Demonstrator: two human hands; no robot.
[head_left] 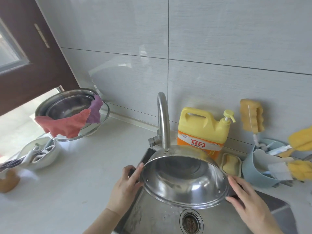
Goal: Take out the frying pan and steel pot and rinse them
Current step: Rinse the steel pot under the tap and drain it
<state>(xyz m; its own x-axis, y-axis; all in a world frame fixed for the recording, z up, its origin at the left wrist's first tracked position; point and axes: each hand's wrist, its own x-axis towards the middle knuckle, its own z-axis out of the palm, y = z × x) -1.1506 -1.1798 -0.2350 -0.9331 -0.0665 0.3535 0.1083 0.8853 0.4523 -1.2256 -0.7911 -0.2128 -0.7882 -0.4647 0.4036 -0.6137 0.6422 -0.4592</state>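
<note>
- The steel pot (184, 176) is held tilted over the sink (152, 215), its mouth turned toward the viewer, directly under the tap (163, 120).
- The left hand (125, 184) has its grip closed on the pot's left handle and rim.
- The right hand (248, 198) lies on the pot's right edge; whether its grip is closed there, I cannot tell.
- A yellow soap jug (202, 130) stands on the table (76, 183) behind the pot.
</note>
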